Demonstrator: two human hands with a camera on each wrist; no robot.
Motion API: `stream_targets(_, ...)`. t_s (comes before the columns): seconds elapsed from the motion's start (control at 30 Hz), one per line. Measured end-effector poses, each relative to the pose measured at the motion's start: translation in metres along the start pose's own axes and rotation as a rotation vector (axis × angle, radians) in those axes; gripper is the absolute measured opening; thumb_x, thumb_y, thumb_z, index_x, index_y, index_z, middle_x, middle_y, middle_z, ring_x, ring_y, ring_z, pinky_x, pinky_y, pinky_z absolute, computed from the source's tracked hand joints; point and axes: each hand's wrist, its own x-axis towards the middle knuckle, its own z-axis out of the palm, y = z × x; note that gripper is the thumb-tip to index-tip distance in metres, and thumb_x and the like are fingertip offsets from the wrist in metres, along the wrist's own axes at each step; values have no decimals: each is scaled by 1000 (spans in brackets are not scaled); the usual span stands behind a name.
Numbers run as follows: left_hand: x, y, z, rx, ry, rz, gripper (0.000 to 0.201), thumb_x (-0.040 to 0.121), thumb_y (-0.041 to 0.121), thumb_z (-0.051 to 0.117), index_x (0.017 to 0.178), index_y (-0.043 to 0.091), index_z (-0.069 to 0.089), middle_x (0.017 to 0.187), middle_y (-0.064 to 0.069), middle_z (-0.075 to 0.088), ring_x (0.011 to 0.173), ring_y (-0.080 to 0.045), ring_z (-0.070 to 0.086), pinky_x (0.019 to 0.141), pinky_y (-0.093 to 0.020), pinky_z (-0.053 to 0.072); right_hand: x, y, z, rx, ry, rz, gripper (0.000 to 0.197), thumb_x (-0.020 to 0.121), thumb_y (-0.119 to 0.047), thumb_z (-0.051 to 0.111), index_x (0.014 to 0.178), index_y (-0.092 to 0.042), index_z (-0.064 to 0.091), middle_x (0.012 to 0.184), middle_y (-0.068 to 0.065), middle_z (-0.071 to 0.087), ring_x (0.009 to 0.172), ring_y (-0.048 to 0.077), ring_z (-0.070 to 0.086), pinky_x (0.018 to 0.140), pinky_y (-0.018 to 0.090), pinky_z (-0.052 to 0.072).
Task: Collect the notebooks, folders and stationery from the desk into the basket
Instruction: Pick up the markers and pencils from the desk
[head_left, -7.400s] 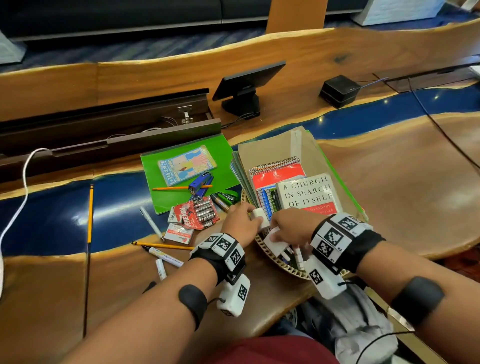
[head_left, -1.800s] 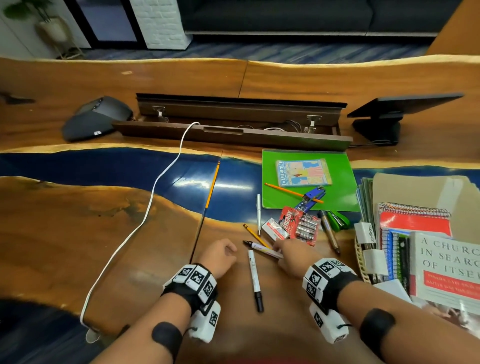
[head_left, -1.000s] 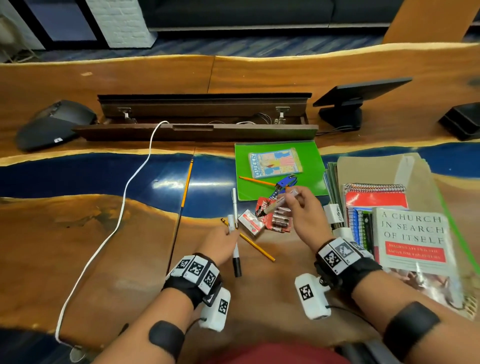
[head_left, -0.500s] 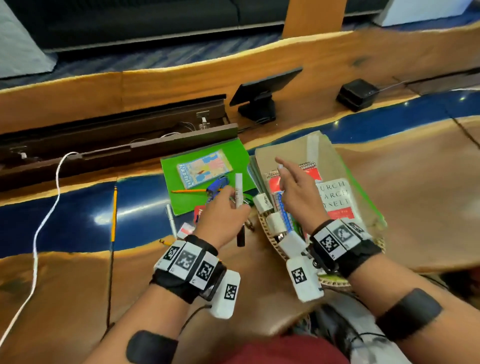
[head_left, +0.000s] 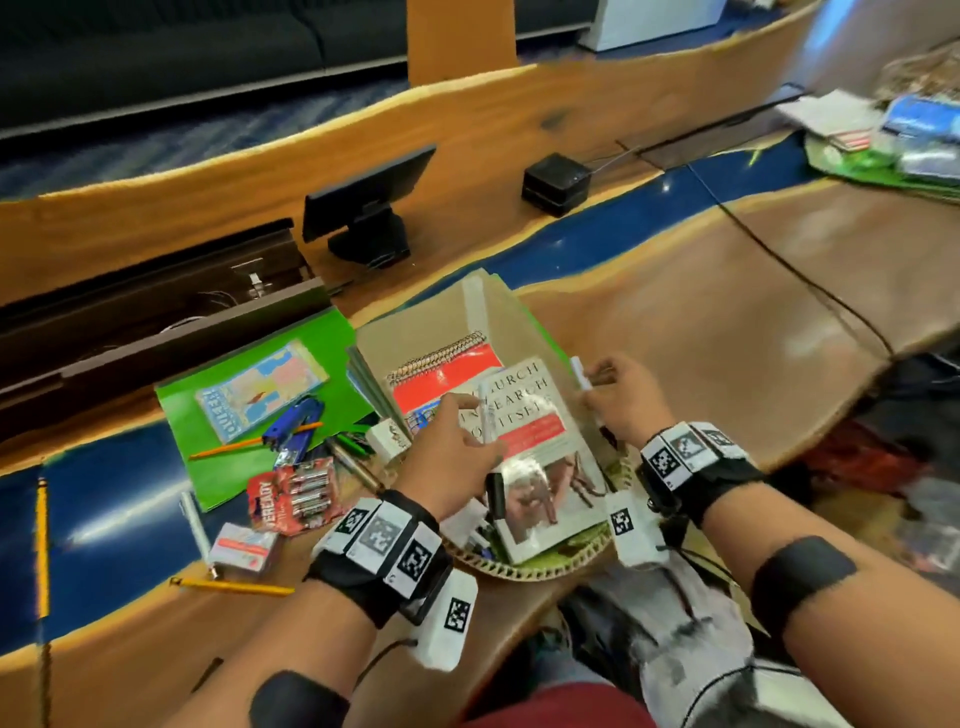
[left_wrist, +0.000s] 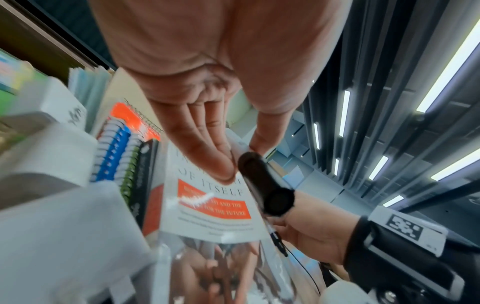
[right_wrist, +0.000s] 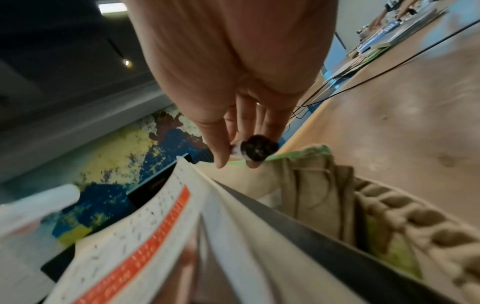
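The desk (head_left: 727, 332) carries three pencils: a left-edge pencil (head_left: 41, 545), a folder pencil (head_left: 249, 443) and a front-edge pencil (head_left: 234, 587). It also carries one green folder (head_left: 223, 467), one stapler (head_left: 293, 423), one battery pack (head_left: 296, 491), one small box (head_left: 241, 545) and one white pen (head_left: 193, 514). There are two markers, the left-hand marker (head_left: 487, 421) in the left hand (head_left: 452, 457) and the right-hand marker (head_left: 581, 371) in the right hand (head_left: 623, 400), and one basket (head_left: 524, 571) holding one book (head_left: 535, 447) and at least three spiral notebooks (left_wrist: 116, 148).

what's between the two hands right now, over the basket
In the head view the white book lies between the left hand and the right hand, on the pile in the basket. Each hand holds a marker.
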Motion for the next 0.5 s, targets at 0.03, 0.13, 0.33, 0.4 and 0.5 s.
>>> stream_targets(0.03,3,2,5,4,1,16,45,87,24,70,122,31,42,74,-6,63,64,-21,66,67,-42,60,0,4,2,-27,-9,-12,23,75,-14,77,93,-17,62,97,0,71,88,18,66,82,35,53)
stream_targets(0.13,11,3,16,14,-5,22,41,87,25,71,118,32,45,74,-5,61,58,-17,62,63,-38,58,-7,3,5,-92,-60,-57,16,80,-26,76,89,-17,67,88,-4,69,84,14,65,73,25,49)
stream_targets(0.33,16,5,33,0,10,21,30,88,30,70,110,29,50,70,-1,60,59,-17,60,63,-38,55,-23,-9,-2,56,-52,-91,18,93,-36,59,101,-27,72,94,-12,71,86,6,65,80,29,53)
stream_targets(0.4,16,13,38,-20,28,40,29,88,33,71,107,31,50,76,-1,65,59,-17,63,59,-34,53,-33,-19,-5,158,-116,-162,19,92,-42,60,96,-29,73,86,-13,72,82,1,65,79,28,52)
stream_targets(0.5,19,25,44,-67,66,78,31,86,36,72,104,32,48,83,-4,69,64,-21,68,67,-41,57,-41,-29,-7,287,-219,-183,30,84,-46,67,111,-31,69,85,-9,74,86,2,68,85,35,56)
